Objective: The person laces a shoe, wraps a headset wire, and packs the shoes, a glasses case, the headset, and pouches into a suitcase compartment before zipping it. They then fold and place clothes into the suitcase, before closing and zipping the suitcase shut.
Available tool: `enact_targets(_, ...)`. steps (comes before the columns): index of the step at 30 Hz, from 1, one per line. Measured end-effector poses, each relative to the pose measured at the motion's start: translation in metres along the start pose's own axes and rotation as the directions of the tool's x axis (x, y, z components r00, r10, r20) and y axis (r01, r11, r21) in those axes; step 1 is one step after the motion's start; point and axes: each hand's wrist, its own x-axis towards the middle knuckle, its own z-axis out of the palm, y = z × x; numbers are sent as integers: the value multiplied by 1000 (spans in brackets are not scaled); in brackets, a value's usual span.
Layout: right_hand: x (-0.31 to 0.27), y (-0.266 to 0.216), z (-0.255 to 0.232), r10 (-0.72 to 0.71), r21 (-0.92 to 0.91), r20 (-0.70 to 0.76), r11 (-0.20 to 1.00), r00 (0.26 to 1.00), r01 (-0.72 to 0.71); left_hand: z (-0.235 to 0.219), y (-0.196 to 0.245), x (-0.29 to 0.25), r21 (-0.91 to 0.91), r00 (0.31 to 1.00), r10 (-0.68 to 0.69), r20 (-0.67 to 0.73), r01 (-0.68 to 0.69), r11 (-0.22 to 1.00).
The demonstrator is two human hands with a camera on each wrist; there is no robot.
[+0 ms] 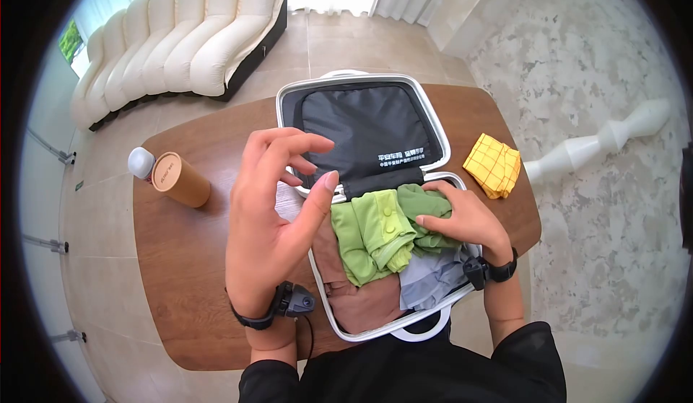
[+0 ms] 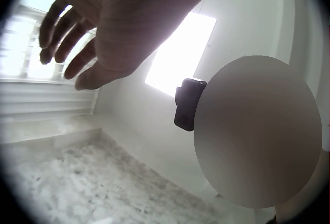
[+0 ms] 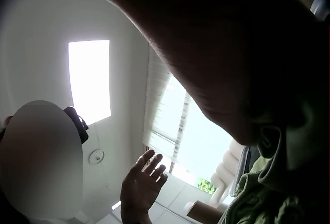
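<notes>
An open suitcase (image 1: 328, 315) lies on the table, with folded clothes in its near half. My left hand (image 1: 263, 208) is raised over the suitcase's left side, palm turned inward, with loosely bent fingers and nothing in them. My right hand (image 1: 462, 215) holds a bunched dark green garment (image 1: 419, 199), thumb on the near side and fingers over the far side; the fingertips are partly hidden by the cloth. Beside it sits a light green buttoned garment (image 1: 372, 230). Brown clothing (image 1: 364, 305) and a grey-blue garment (image 1: 433, 277) lie beneath.
A yellow checked cloth (image 1: 493, 166) lies on the wooden table (image 1: 173, 273) right of the suitcase. To the left are a brown cardboard tube (image 1: 184, 181) and a white-capped container (image 1: 141, 163). The suitcase's black-lined lid (image 1: 361, 125) leans back. A cream sofa (image 1: 173, 38) stands beyond.
</notes>
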Motion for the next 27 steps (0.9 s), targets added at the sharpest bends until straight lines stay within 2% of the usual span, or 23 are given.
enact_targets(1,1,-2,0,-41,0,46,999,998,41,0,0,0,6,1000,-1,-4,1,1000)
enact_targets(8,22,7,27,-83,-68,71,994,994,88,2,-3,1,11,1000,-7,13,7,1000)
enact_targets(10,25,4,34,5,-160,34,987,999,1,3,-3,1,21,1000,-13,15,13,1000)
enact_targets(11,26,4,38,9,-158,36,988,999,-4,4,-3,1,20,1000,-17,20,16,1000)
enact_targets(14,30,5,55,73,-126,-79,989,994,-82,5,-2,2,30,999,-21,30,20,999)
enact_targets(15,28,4,56,80,-123,-84,988,993,-90,5,0,1,42,999,-35,42,33,999)
enact_targets(17,21,2,56,-23,-114,-178,993,984,2,7,0,2,56,997,-45,59,42,998)
enact_targets(18,18,2,47,28,-48,-105,998,994,-33,8,-2,1,45,998,-32,45,30,999)
enact_targets(19,14,11,43,30,-46,-107,998,994,-35,9,-3,1,35,999,-20,29,19,999)
enact_targets(21,4,32,37,-42,108,-143,992,989,58,8,-1,2,51,999,-21,33,20,999)
enact_targets(22,-5,26,28,21,163,-80,987,997,-7,7,-1,1,66,999,-26,35,23,998)
enact_targets(26,-20,35,35,-7,141,-79,990,997,18,7,2,2,84,996,-68,61,62,995)
enact_targets(27,-22,33,36,25,210,-76,978,997,-8,7,1,2,95,997,-47,68,40,995)
